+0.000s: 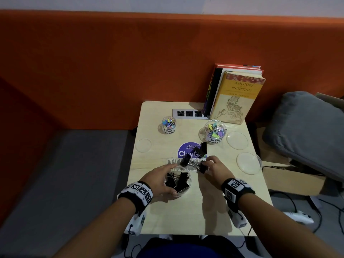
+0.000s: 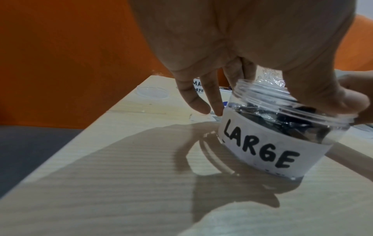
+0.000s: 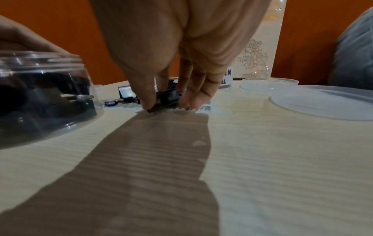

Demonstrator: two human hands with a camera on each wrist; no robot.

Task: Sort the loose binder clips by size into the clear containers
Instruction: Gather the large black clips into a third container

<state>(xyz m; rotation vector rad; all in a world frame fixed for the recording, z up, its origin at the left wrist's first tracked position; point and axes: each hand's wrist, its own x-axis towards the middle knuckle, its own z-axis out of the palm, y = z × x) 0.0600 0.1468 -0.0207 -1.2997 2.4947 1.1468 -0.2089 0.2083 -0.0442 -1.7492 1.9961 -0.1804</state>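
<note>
Gripping the rim of the clear container labelled "LARGE" (image 2: 260,143), the left hand (image 1: 158,180) curls thumb and fingers around its open mouth and holds it tilted on the desk (image 1: 214,211); black binder clips (image 1: 177,181) lie piled inside. Just to its right, the right hand (image 1: 214,169) pinches one large black clip (image 3: 166,99) between thumb and fingertips (image 3: 193,97), the clip's lower edge touching the desk surface. Beyond both hands, a few more loose black clips (image 1: 199,150) lie over and beside a round blue sticker (image 1: 186,152) near the middle of the desk.

Farther back on the left stands a smaller clear container (image 1: 168,125) marked "SMALL", filled with little coloured clips. Opposite it, toward the right, a wider container (image 1: 215,131) with a label starting "MEDIU" holds bigger coloured clips. Three clear lids lie flat on the desk: one (image 1: 143,145) by the left edge, one (image 1: 237,140) beside the medium container, one (image 1: 249,163) near the right edge close to the right hand.

At the back, a socket strip (image 1: 188,113) is set into the desk, and books (image 1: 234,94) lean upright against an orange wall (image 1: 111,62). A grey cushion (image 1: 307,131) sits off to the right.
</note>
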